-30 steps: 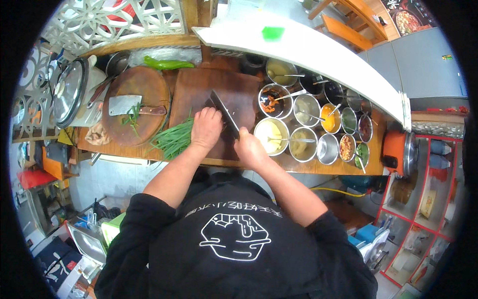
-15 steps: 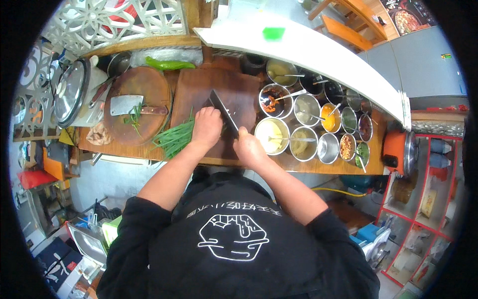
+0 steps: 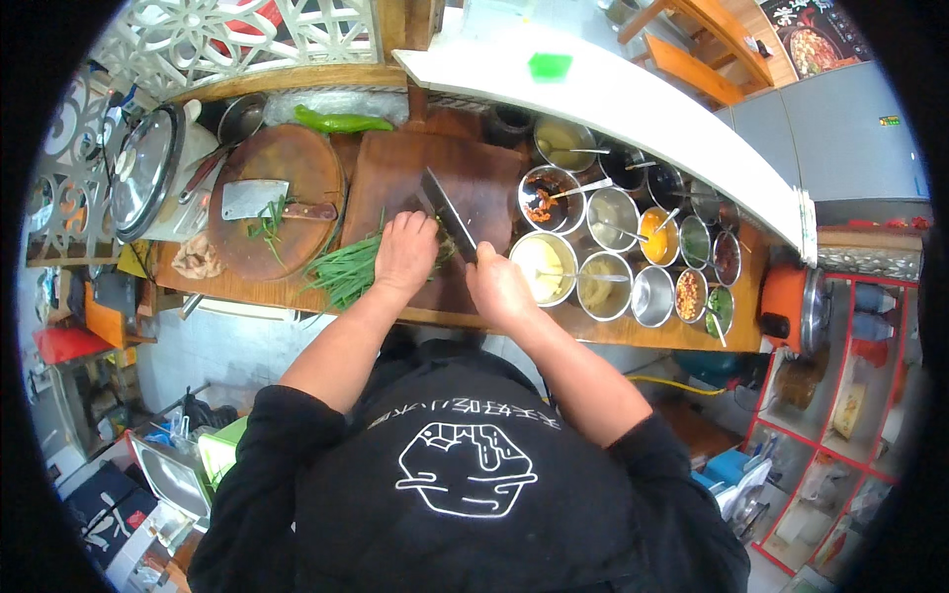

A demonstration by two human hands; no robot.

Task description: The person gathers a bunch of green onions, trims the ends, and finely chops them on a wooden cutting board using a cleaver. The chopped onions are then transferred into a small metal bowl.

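A bunch of long, thin green chives (image 3: 346,274) lies along the front of the brown rectangular cutting board (image 3: 420,158). My left hand (image 3: 406,251) presses down on the bunch, fingers curled over it near the cut ends. In my right hand (image 3: 501,291) is the handle of a dark-bladed kitchen knife (image 3: 450,214). Its blade slants across the board, edge downward, just right of my left fingers. Whether the edge touches the chives is hard to make out. A few small pale bits are on the board beyond the blade.
Left, a cleaver (image 3: 255,199) and green scraps lie on a round chopping block (image 3: 301,158), beside a glass-lidded pot (image 3: 146,176). A green pepper (image 3: 341,122) lies behind. Several steel bowls of ingredients (image 3: 605,287) crowd the right side, below a white ledge (image 3: 633,109).
My left hand has drawn back slightly left from the blade, and chive ends now show between them. The knife has barely moved. The whole view has shifted a little.
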